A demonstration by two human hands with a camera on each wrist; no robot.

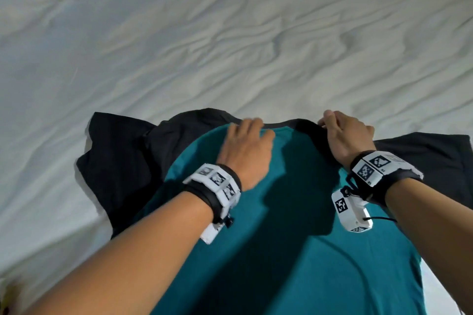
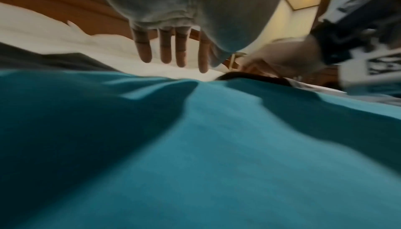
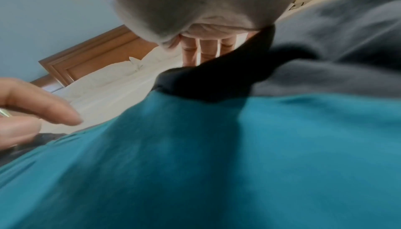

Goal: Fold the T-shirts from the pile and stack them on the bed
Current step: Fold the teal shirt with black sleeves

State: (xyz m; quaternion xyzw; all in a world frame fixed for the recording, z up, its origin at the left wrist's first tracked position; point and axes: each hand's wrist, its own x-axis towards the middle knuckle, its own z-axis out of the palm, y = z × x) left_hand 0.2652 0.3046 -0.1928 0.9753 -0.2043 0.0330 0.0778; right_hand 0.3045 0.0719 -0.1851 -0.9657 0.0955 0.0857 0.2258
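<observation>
While flat on the teal T-shirt (image 1: 294, 238), left hand (image 1: 245, 146) open, right hand (image 1: 345, 135) pinching its black collar (image 1: 304, 125)

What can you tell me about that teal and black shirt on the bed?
The shirt is a T-shirt with a teal body, black sleeves and a black collar band, in soft knit fabric. It lies spread out and unfolded on the white bed, collar away from the person. The left hand hovers open near the collar; the right hand pinches the collar at the black shoulder.

Head view looks down; both wrist views skim the T-shirt (image 1: 281, 212) closely.
</observation>
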